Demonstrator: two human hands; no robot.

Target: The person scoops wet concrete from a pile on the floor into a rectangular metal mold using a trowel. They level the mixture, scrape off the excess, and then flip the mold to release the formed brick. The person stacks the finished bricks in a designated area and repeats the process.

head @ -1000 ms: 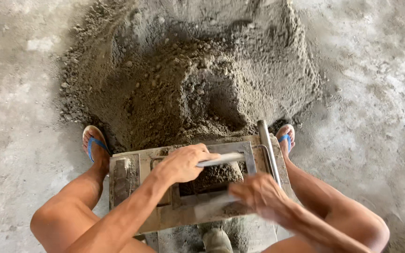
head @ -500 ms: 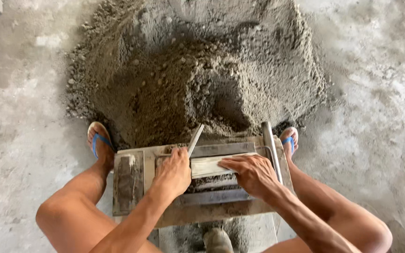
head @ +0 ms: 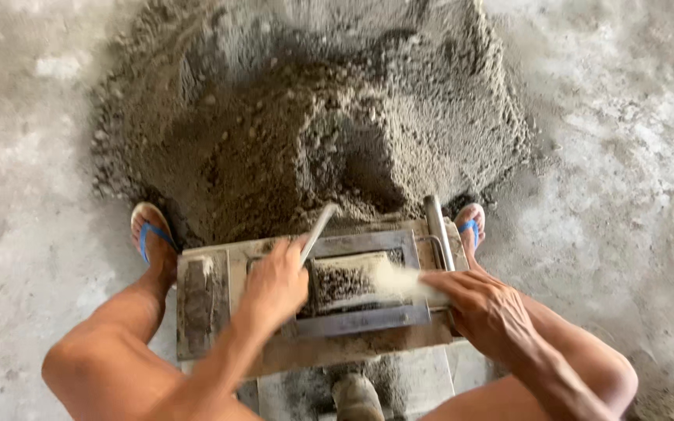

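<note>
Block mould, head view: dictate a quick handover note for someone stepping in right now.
Left hand grips a thin flat strip that angles up from the mould's left edge towards the sand pile.
Right hand is at the mould's right side; pale, blurred material spreads from its fingers over the opening.
The mould sits between both feet, and its cavity holds dark mix.
A metal lever stands at the right rim.
Done: cavity filled. Left: block not yet out of the mould.

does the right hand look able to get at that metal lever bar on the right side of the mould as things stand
Probably yes. The right hand rests at the mould's right edge, just below the lever bar, with nothing between them. The left hand is off to the other side.
</note>
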